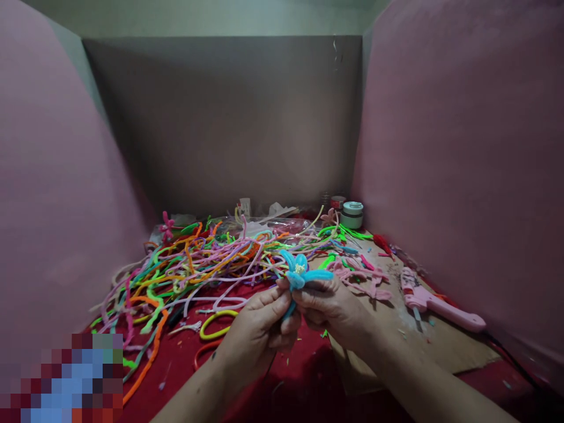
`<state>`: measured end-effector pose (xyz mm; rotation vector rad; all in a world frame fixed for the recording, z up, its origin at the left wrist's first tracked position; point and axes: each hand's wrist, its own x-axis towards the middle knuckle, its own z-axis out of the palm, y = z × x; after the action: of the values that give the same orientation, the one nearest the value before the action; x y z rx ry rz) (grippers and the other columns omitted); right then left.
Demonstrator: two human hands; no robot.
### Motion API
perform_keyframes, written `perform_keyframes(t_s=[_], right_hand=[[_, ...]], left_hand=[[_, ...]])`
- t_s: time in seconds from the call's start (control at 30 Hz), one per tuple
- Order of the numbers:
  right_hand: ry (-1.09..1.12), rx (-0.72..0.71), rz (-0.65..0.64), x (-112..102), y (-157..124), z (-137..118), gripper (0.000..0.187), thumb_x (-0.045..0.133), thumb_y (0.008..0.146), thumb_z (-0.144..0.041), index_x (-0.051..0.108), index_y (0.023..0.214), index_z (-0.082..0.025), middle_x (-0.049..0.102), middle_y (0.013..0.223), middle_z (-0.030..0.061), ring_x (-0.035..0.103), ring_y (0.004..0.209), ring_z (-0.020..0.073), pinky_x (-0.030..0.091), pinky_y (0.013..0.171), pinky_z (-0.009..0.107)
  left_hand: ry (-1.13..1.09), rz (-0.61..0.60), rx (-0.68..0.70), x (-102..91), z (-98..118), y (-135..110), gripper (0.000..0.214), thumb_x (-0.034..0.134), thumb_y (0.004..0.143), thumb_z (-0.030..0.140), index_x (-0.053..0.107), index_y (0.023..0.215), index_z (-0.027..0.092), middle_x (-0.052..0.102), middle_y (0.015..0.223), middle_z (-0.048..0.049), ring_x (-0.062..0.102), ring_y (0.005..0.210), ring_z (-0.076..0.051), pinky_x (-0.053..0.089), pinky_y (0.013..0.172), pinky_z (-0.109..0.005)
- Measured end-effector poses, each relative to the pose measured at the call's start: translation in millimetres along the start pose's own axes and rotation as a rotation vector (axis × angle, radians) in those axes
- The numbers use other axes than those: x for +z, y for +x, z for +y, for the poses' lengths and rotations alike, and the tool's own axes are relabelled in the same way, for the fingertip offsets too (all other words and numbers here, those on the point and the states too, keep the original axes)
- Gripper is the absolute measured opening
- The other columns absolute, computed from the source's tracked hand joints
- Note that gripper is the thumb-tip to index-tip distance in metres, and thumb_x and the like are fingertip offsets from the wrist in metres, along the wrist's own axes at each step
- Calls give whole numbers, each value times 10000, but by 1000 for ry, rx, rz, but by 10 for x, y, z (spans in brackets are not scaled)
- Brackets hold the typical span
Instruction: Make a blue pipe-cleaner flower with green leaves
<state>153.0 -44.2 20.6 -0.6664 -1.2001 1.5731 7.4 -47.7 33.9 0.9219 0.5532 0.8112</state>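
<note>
A blue pipe-cleaner flower (298,271) with a pale yellow centre is held up in the middle of the view. My left hand (268,314) is closed, its thumb and fingers pinching the flower's base and stem from the left. From the right, my right hand (328,302) pinches the same flower just under its petals. Several petals spread out above the fingertips, one long one pointing right. Part of the stem is hidden by the fingers. Scissors with a yellow handle loop (218,325) lie beside my left wrist.
Tangled colourful pipe cleaners (211,258) cover the left and back of the red cloth (291,382). On the cardboard (374,341) at right lie a pink glue gun (440,305) and pink pipe-cleaner pieces (365,281). A pale green jar (352,216) stands behind. Pink walls flank both sides.
</note>
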Motion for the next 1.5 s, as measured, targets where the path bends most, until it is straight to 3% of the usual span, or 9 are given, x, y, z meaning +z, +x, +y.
perform_keyframes(t_s=[0.2,0.37,0.5,0.63,0.77,0.97,1.07,1.27,1.5], right_hand=[[-6,34,-6,20,-1,-12,245,692,694,-378,598,660,-154,379,455,-90,252,378,34,191,391,205],[-238,72,1,-85,26,-136,281,615,754,-364,656,952,-170,364,455,-91,262,378,47,227,390,200],[-1213,84,354,-587,259,-449,205,530,805,-262,696,909,-205,639,693,5,548,605,104,383,553,215],[-1472,236,525,-1194,542,-627,94,601,745,-162,689,761,-134,671,840,109,596,891,236,406,699,284],[-1536,387,520,-1499,639,-564,204,553,843,-293,596,974,-142,615,980,60,597,854,171,485,737,346],[-1405,303,473,-1465,497,-749,199,570,785,-227,599,620,-120,603,654,67,560,656,144,422,580,243],[-1218,207,371,-1262,296,-841,268,454,843,-309,608,727,-123,576,623,34,515,546,104,413,531,230],[-157,179,25,-739,-82,-677,200,666,719,-276,628,853,-133,577,569,-1,507,494,76,398,476,198],[-71,193,-48,-590,-112,-562,155,662,738,-254,649,771,-103,589,533,3,512,456,65,410,452,180]], left_hand=[[50,6,23,6,-17,15,220,615,771,334,511,738,143,432,477,58,225,362,-4,127,387,-162],[-34,98,66,-65,39,48,272,618,766,387,499,763,143,343,483,94,163,365,8,120,381,-145],[-66,175,125,-114,96,83,256,629,762,356,495,782,139,372,522,89,209,356,13,144,371,-140],[-87,167,100,-130,80,102,226,610,780,335,482,789,149,383,542,86,222,349,15,141,362,-136],[-99,149,103,-155,57,107,248,575,802,380,487,793,148,379,543,82,232,355,14,149,364,-136],[-113,190,149,-169,74,119,254,620,767,363,501,759,138,434,559,54,309,377,-2,220,361,-130],[-98,195,210,-129,76,114,221,631,760,325,529,764,129,529,699,-2,430,473,-41,328,399,-158],[-85,119,186,-49,-6,109,172,592,791,306,565,839,143,579,900,-51,533,597,-94,429,452,-205],[-3,-52,-8,-12,-129,75,215,470,858,341,523,790,144,586,693,-33,478,385,-63,344,304,-154]])
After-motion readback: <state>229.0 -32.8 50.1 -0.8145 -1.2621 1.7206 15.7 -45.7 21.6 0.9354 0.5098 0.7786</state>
